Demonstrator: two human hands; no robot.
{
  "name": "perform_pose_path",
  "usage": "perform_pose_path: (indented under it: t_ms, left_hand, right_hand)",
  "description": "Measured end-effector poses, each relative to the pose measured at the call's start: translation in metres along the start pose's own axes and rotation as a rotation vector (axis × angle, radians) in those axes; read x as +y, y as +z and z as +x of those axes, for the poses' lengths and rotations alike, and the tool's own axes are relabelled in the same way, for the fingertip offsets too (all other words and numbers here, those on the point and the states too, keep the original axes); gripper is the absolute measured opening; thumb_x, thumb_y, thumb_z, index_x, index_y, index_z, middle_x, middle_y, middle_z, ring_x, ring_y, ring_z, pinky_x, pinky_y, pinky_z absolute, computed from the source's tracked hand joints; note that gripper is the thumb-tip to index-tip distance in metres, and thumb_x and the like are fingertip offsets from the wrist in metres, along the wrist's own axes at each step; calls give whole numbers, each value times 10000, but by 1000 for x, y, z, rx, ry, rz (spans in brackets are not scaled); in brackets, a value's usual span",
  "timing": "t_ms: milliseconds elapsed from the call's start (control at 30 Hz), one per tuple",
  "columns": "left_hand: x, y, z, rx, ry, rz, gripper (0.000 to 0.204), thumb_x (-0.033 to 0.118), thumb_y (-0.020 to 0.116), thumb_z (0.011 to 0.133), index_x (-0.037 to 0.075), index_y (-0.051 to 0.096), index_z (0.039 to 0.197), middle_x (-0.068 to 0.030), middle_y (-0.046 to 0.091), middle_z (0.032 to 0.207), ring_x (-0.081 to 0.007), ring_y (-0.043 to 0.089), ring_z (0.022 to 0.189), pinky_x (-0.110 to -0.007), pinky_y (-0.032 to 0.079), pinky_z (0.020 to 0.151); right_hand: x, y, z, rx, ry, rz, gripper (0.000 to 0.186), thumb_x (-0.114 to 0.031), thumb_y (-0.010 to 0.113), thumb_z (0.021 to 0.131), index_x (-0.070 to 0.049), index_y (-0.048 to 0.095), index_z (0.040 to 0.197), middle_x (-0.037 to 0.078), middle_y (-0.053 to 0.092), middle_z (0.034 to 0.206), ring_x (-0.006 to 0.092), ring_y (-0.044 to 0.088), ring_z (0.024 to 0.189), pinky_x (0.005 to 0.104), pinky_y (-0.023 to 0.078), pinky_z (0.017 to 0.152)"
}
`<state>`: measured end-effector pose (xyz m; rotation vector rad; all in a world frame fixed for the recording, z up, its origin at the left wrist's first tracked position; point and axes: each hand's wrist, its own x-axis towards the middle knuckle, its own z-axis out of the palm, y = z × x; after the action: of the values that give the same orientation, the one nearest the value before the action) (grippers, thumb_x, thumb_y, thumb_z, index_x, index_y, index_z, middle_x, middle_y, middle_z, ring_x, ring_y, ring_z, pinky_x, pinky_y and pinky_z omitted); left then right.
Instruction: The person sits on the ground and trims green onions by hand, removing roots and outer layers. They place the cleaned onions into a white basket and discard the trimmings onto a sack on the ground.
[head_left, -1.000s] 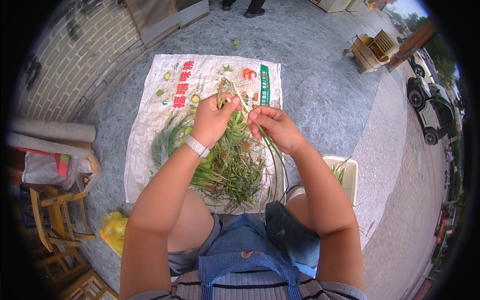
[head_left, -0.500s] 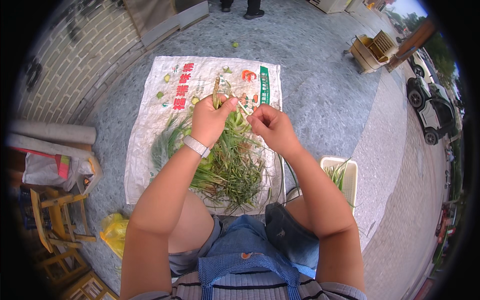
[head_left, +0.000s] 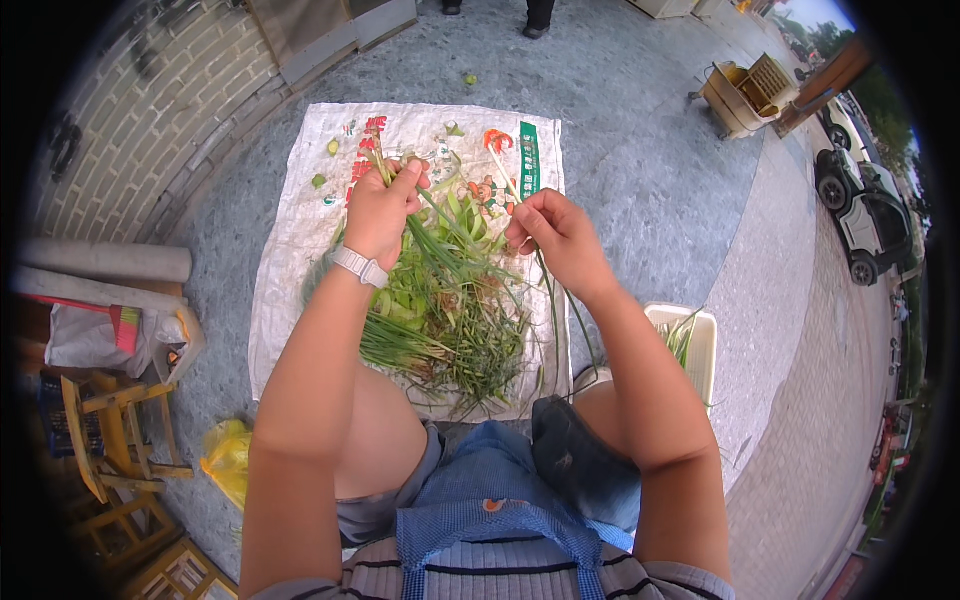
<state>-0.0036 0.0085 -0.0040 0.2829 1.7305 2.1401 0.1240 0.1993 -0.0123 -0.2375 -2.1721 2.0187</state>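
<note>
My left hand (head_left: 384, 218), with a pale watch on its wrist, is closed around a small bunch of scallions (head_left: 440, 240); their root ends stick up past the fingers and the green leaves hang down. In my right hand (head_left: 560, 240) a single scallion (head_left: 507, 172) is pinched, its white end pointing up and its long green leaves trailing below the hand. Beneath both hands, a pile of green trimmings and scallions (head_left: 470, 340) lies on a flattened white woven sack (head_left: 285, 300).
Right of my knee stands a cream plastic basket (head_left: 706, 350) with some scallions in it. On the left are a yellow plastic bag (head_left: 228, 462) and wooden stools (head_left: 115, 430). A mop bucket (head_left: 735, 105) stands far right. Another person's shoe (head_left: 537, 30) shows at the top.
My left hand has moved left with its bunch, whose leaves now show. My right hand has moved slightly right, drawing one scallion apart from the left hand. The other person's feet have shifted.
</note>
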Motion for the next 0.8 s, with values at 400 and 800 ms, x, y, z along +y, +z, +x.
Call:
perform_pose_path:
  t_ms: [400, 800]
  left_hand:
    - [-12, 2, -5, -398, 273, 852, 198, 189, 553, 935, 56, 678, 1011, -48, 636, 789, -152, 578, 724, -304, 463, 692]
    - [-1, -11, 9, -118, -60, 4, 199, 166, 561, 907, -16, 571, 985, -90, 610, 1019, -123, 482, 702, -245, 422, 606]
  right_hand:
    - [3, 21, 8, 32, 158, -70, 249, -256, 571, 944, -14, 621, 919, -9, 567, 738, 69, 454, 648, 234, 376, 561]
    - [2, 33, 10, 26, 38, -76, 224, -262, 645, 895, -38, 649, 885, -38, 527, 664, 56, 437, 594, 235, 373, 542]
